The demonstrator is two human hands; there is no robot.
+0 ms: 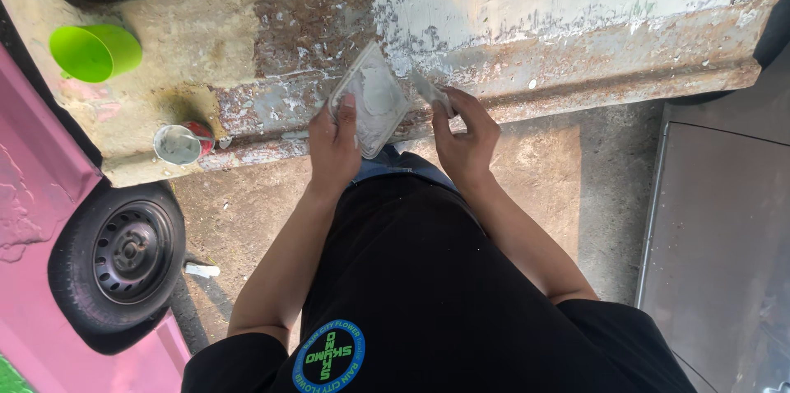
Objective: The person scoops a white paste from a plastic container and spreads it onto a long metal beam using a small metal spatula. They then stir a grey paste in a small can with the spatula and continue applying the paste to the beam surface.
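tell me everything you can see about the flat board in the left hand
The flat board is a thin, roughly square, pale plate smeared with whitish-grey paste over its face. It is held tilted, upper corner toward the rusty, paint-flaked beam. The left hand grips its lower left edge, thumb on top. The right hand holds a small paste-coated blade at its right edge.

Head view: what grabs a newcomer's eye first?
The bright green cup on its side at upper left of the worn, rust-streaked beam stands out first. At centre, the left hand holds a flat board smeared with pale putty against the beam, while the right hand grips a small putty knife beside it. At lower left a black tyre sits against pink bodywork, with a small open can on the beam's ledge above it.
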